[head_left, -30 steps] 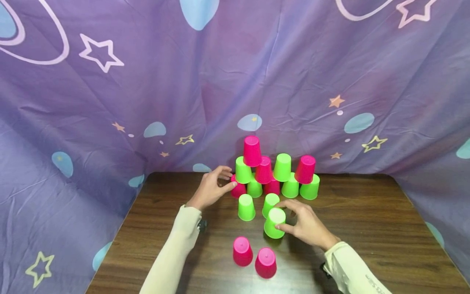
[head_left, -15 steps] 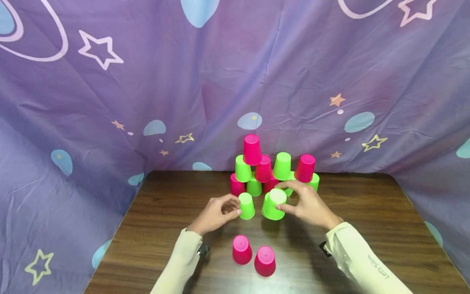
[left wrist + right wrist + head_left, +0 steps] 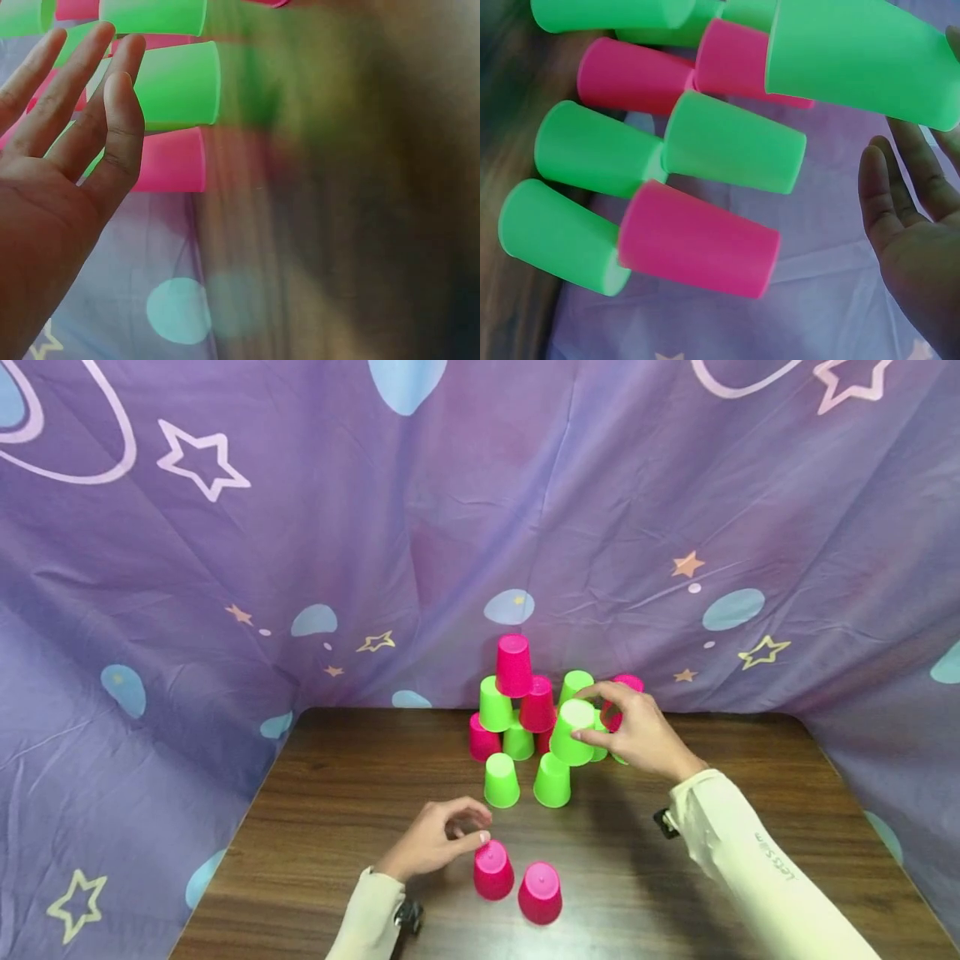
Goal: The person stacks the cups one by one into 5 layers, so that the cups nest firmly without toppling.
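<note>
My right hand (image 3: pixel 641 735) pinches an upside-down green cup (image 3: pixel 572 733) between thumb and fingers, lifted in front of the stacked cups. In the right wrist view this green cup (image 3: pixel 862 64) is at the upper right. My left hand (image 3: pixel 435 839) has its fingers loosely bent and holds nothing; its thumb tip is right by the top of a pink cup (image 3: pixel 493 877). A second pink cup (image 3: pixel 540 897) stands to the right of that one. Behind them two green cups, a left one (image 3: pixel 501 783) and a right one (image 3: pixel 552 783), stand upside down.
At the back of the wooden table (image 3: pixel 337 777), green and pink cups form tiers, with a pink cup (image 3: pixel 513 667) on top at the left. My right hand partly hides a pink cup (image 3: pixel 628 683) on the second tier. A purple patterned cloth (image 3: pixel 420 527) hangs behind.
My right hand has carried the green cup up and away from me, toward the stack. The left hand has come back from the stack, past the left green cup, to the front pink cups.
</note>
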Demonstrator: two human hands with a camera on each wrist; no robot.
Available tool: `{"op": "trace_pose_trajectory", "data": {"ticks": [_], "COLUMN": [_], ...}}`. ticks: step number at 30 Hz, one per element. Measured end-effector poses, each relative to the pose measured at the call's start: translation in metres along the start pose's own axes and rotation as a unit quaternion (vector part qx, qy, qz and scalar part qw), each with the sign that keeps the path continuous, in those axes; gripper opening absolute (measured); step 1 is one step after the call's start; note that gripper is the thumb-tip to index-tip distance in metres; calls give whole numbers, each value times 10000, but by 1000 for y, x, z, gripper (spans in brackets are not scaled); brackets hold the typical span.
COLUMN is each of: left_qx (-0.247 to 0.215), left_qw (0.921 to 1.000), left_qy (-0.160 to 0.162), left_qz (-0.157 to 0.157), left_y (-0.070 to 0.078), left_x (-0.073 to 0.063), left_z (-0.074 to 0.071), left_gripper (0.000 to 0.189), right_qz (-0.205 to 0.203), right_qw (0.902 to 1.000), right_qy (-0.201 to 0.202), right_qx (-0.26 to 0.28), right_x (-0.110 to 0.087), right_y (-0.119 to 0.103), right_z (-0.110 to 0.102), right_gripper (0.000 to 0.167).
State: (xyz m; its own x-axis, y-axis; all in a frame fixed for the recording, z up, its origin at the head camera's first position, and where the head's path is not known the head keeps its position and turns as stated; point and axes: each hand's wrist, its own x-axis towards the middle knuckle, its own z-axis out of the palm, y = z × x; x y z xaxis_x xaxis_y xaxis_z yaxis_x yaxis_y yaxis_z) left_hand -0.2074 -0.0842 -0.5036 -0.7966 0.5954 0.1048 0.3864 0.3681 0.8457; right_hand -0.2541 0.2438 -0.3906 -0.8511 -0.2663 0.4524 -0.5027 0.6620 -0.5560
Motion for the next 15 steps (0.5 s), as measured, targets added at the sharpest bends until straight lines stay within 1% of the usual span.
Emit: {"op": "trace_pose_trajectory", "data": {"ticks": [5, 9, 15], "left_qx": [-125, -139, -143], "left_qw": [9998, 9997, 9998], "left_qy": [-20, -10, -110], "left_qz": [129, 185, 119], "left_y": [-4, -7, -6], "left_x": [-11, -16, -18], "left_z": [6, 10, 16], "left_gripper": [35, 39, 43], "right_qz": [5, 125, 375], "right_qw": [10000, 9999, 9993], "right_qy": [25, 28, -2], "right_qx": [-66, -81, 0], "right_x": [17, 32, 52], "right_y": [1, 3, 3], "right_z": [-7, -11, -16], "right_gripper": [43, 42, 41]}}
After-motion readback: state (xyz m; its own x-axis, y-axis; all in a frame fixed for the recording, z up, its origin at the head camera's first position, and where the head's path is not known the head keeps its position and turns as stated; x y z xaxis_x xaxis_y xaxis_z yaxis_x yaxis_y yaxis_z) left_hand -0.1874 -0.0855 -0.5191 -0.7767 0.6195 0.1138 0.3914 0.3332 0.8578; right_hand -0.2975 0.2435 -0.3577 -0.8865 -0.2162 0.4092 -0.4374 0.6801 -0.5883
